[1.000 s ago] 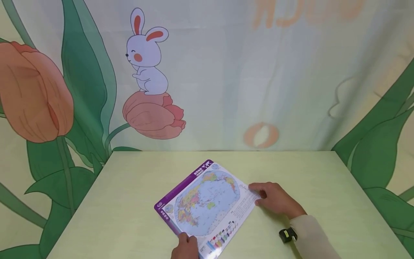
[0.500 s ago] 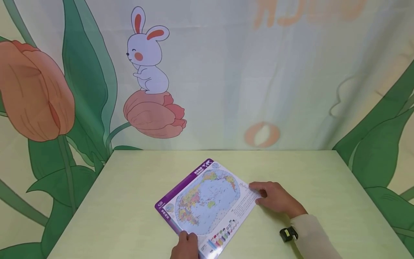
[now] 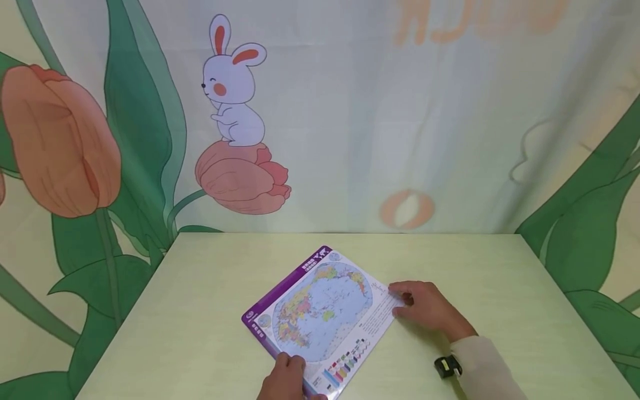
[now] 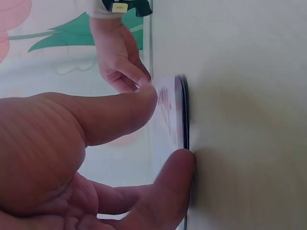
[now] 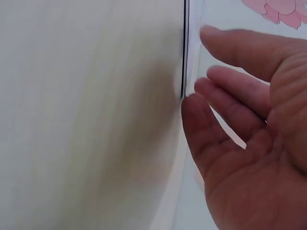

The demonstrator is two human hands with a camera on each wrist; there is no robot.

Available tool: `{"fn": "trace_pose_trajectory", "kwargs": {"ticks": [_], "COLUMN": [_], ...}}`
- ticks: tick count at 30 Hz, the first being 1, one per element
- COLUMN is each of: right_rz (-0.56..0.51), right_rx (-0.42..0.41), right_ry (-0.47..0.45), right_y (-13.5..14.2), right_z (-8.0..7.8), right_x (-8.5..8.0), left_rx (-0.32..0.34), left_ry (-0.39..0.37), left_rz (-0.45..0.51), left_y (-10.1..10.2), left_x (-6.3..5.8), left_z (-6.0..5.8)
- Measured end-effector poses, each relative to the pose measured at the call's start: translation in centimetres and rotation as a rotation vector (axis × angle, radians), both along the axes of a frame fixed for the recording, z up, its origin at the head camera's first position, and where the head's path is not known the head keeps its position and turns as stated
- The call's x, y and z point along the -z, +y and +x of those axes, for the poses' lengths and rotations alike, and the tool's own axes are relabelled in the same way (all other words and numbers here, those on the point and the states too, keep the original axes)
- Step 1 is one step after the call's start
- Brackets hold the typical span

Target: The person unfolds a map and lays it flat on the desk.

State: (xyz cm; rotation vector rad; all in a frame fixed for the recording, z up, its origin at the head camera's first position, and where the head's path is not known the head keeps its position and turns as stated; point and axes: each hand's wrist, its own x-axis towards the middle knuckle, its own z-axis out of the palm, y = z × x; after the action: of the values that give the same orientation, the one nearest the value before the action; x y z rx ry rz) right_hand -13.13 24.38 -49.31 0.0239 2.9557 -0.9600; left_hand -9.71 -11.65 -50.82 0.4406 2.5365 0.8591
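Observation:
A world map (image 3: 345,300) with a purple title band lies slantwise on the table. Its thin edge (image 4: 185,115) looks dark and layered in the left wrist view. My left hand (image 3: 283,380) is at the near corner, fingers on the left edge and thumb low by the bottom edge. Seen from the left wrist, thumb and fingers are spread apart, with one fingertip against the edge. At the right corner, my right hand (image 3: 428,307) touches the map with loosely bent fingers. The right wrist view shows a fingertip (image 5: 192,103) at the corner and the thumb apart.
The pale yellow-green table (image 3: 190,311) ends at a hanging cloth backdrop (image 3: 330,139) printed with a rabbit and tulips. A small black device (image 3: 447,366) sits by the right sleeve (image 3: 482,364).
My left hand has shifted slightly up and left, and its thumb now shows at the bottom edge. The right fingers have moved slightly at the corner. The map has barely moved.

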Motion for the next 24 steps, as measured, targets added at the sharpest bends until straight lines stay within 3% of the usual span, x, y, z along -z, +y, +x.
{"fn": "trace_pose_trajectory", "kwargs": {"ticks": [4, 7, 14, 18, 24], "right_rz": [-0.013, -0.011, -0.015, 0.004, 0.034], "right_rx": [0.064, 0.088, 0.11, 0.066, -0.022], "right_ry": [0.016, 0.011, -0.016, -0.017, -0.03], "right_y": [-1.0, -2.1, -5.4, -7.2, -9.7], "right_z": [0.2, 0.4, 2.0, 3.2, 5.1], "right_x": [0.1, 0.0, -0.4, -0.7, -1.2], "left_rx": [0.024, 0.026, -0.052, -0.079, -0.054], "left_ry": [-0.028, 0.019, 0.102, 0.15, 0.232], "left_rz": [0.035, 0.041, 0.014, 0.028, 0.077], "left_y": [-0.8, -1.7, -3.8, -5.1, -7.0], "left_x": [-0.6, -0.8, -1.4, -1.7, -1.7], "left_z": [-0.9, -1.5, -3.3, -4.7, -6.7]}}
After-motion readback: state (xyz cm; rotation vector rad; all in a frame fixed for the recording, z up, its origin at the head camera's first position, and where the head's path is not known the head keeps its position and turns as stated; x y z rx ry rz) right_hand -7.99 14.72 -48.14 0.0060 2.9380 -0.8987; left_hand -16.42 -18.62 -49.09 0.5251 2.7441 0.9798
